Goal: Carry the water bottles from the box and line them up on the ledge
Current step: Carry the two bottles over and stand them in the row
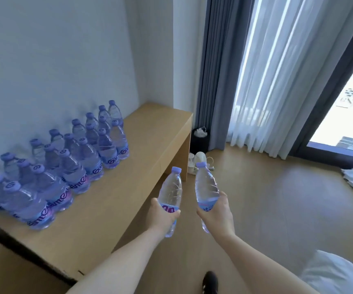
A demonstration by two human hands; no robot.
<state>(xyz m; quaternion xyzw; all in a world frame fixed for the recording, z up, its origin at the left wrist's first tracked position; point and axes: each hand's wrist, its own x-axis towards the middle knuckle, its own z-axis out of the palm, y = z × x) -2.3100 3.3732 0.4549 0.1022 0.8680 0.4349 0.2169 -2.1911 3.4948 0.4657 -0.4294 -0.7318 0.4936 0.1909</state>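
Wooden desk [150, 132] along left wall, bottle rows [69, 166] crowding its far-left half. Left hand [162, 215] gripping left bottle [170, 194], right hand [216, 211] gripping right bottle [206, 187], both over floor. Risk: clipping the packed rows, toppling several.

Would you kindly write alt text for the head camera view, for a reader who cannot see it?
A person holds a water bottle in each hand, left hand and right hand, in front of a wooden ledge. Rows of bottles with purple caps already stand along the wall on the ledge, with curtains and a window on the right.
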